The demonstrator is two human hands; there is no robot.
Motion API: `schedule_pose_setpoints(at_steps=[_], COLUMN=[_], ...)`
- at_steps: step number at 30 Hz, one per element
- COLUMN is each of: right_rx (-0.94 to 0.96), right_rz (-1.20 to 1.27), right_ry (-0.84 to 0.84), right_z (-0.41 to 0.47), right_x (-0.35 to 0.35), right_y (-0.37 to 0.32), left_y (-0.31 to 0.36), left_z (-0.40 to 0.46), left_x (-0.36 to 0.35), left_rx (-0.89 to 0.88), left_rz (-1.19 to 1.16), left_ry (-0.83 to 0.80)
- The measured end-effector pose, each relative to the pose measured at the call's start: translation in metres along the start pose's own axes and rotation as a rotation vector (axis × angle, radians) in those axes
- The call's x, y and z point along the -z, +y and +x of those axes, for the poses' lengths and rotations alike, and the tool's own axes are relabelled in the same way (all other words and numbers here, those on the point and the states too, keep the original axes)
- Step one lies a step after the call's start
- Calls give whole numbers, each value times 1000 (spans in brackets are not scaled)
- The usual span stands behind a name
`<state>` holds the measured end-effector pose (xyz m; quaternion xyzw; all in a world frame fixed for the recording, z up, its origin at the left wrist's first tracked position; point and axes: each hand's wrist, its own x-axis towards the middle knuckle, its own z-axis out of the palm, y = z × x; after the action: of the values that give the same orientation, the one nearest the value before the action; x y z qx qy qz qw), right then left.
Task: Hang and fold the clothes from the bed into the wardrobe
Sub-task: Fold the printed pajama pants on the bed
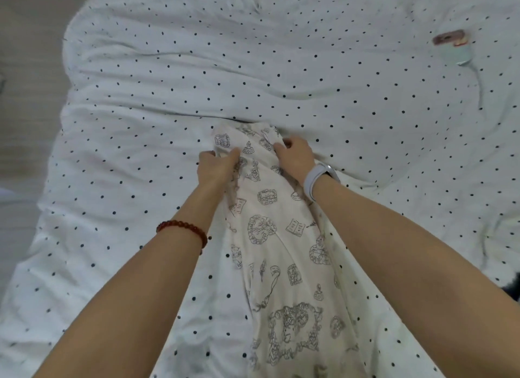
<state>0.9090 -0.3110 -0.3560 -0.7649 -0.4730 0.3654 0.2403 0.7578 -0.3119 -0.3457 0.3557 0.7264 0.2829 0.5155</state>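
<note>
A cream garment (281,253) printed with grey line drawings lies in a long strip down the middle of the bed, running from my body to the centre of the bed. My left hand (215,166) grips its far end on the left side, fingers curled into the cloth. My right hand (294,155), with a pale watch on the wrist, pinches the same far end on the right side. Both hands sit close together at the garment's top edge. The wardrobe is out of view.
The bed is covered by a white duvet (168,96) with small black dots, rumpled in folds. A phone and a small pale device with a cable (454,46) lie at the far right. Beige floor (25,68) shows along the left. Dark items show at the top edge.
</note>
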Motion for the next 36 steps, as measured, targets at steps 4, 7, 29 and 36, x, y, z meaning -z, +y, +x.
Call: schedule_pose_setpoints(at_steps=[4, 7, 29, 36], right_rx=[100, 78, 0, -89], right_rz=[-22, -76, -61, 37], right_ry=[173, 236, 90, 103], right_z=[13, 28, -103, -138], right_x=[-3, 5, 8, 17], right_y=[-12, -7, 61, 94], left_y=[-4, -10, -58, -96], left_z=[19, 33, -85, -123], left_x=[4, 16, 28, 19], left_rx=[-112, -97, -45, -41], left_rz=[7, -46, 268, 427], left_ry=[113, 142, -46, -177])
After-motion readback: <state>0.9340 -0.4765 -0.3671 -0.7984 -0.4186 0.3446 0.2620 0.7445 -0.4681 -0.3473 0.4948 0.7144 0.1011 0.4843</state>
